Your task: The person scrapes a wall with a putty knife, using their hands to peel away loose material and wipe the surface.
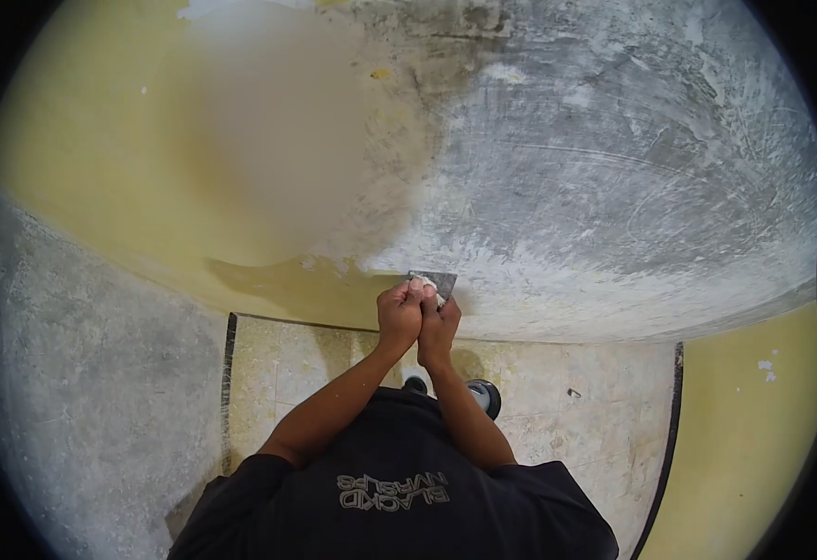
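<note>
Close together in front of my chest, my left hand (401,315) and my right hand (438,329) are both closed around a scraper (445,283). Its flat, dark grey square blade juts out past my fingers toward the wall. Some whitish material (427,280) shows by my thumbs at the base of the blade; the rest of the grip is hidden under my fingers. The blade overlaps the lower part of the wall (595,196), where yellow paint (100,140) meets bare, scuffed grey plaster.
Below me lies a light tiled floor (586,439) with yellowish specks and a small dark object (573,393) on it. My feet show under my arms, one shoe (488,399) at the right. A grey wall (110,345) stands left, a yellow wall (754,429) right.
</note>
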Demonstrator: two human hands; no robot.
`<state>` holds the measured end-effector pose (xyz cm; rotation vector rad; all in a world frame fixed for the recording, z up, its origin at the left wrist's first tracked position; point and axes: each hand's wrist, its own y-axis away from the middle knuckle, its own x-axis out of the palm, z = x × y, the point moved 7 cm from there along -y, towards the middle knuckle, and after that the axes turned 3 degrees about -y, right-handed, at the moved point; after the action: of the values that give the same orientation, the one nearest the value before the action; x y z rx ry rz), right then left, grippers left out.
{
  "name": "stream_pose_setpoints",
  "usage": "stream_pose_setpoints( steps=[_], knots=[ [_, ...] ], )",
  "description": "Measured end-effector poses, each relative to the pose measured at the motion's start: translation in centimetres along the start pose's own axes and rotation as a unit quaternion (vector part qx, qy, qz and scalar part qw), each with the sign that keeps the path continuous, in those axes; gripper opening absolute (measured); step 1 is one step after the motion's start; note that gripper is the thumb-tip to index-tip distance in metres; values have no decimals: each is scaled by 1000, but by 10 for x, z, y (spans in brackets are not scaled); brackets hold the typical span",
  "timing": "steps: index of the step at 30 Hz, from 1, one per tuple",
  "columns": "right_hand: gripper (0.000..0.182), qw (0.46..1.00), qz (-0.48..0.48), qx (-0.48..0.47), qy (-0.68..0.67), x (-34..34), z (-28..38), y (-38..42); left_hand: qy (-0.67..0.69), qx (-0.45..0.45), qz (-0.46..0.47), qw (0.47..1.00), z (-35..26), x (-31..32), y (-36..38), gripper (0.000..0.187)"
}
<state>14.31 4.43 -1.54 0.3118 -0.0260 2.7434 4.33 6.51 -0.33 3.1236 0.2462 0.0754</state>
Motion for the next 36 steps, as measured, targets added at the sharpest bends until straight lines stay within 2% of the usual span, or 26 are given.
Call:
stream_pose_setpoints(
  steps=[4,8,10,11,13,14,16,17,20,22,25,29,31,34,35,36],
  knots=[
    [30,997,-9,-15,81,2,7,-1,-22,-12,33,999,9,-1,-8,31],
    [30,998,-17,7,60,8,12,1,-22,-24,20,999,3,0,-8,32],
    [29,990,-24,77,-115,16,12,8,-116,16,-24,993,-3,-9,-7,32],
    [29,990,-26,80,-114,16,10,10,-116,12,-22,993,-1,-10,-6,32],
    [30,991,-25,74,-108,17,9,10,-174,60,-30,983,-17,-11,-7,32],
    [30,992,-23,71,-105,14,8,7,-170,62,-31,983,-18,-10,-8,32],
    [29,998,-19,-23,52,7,16,-1,-163,36,1,986,-15,-6,-10,33],
    [29,998,-16,-23,56,5,11,-1,-159,33,-1,987,-14,-6,-9,33],
    [32,999,-8,26,16,9,3,1,-90,13,-16,996,-12,-7,-9,33],
    [33,995,-39,58,-73,16,2,7,-187,84,-33,978,-15,-12,-10,32],
    [27,998,-22,29,-48,10,5,0,-131,36,7,991,-1,-4,-13,31],
    [29,999,5,25,-40,11,14,-4,-41,11,14,999,-7,1,-13,31],
    [27,983,1,68,-168,21,28,4,-195,35,6,980,-47,-2,-9,33],
    [26,989,1,37,-142,19,14,3,-162,59,-24,985,-35,-7,-2,36],
    [27,990,-1,67,-127,17,-3,6,-97,41,-28,994,-21,-11,0,37],
    [27,989,-5,69,-128,13,-10,13,-99,38,-25,994,-9,-16,6,37]
  ],
)
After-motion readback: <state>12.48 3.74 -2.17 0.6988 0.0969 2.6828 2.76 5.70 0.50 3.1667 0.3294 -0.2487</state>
